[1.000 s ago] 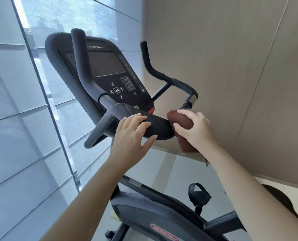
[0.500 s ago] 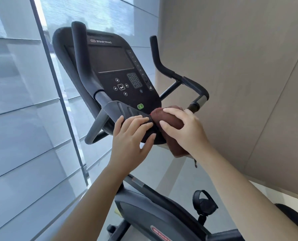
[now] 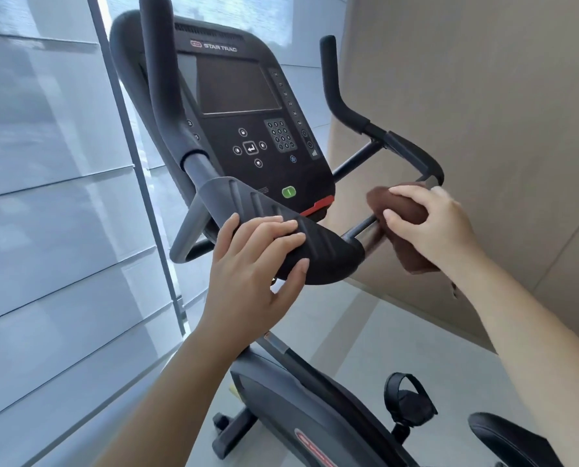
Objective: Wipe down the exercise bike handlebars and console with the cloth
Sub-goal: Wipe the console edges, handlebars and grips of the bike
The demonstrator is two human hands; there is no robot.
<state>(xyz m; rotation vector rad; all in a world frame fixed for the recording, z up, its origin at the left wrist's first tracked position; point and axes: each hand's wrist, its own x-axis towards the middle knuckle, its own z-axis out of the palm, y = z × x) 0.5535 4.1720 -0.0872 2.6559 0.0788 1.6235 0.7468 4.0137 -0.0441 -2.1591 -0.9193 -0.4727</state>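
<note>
Two hands | left hand on handlebars | right hand grips cloth

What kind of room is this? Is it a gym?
Probably a gym or fitness room. There is a black exercise bike with a Star Trac console, curved black handlebars and a strapped black pedal. It stands on a pale floor beside a big frosted glass wall.
</note>
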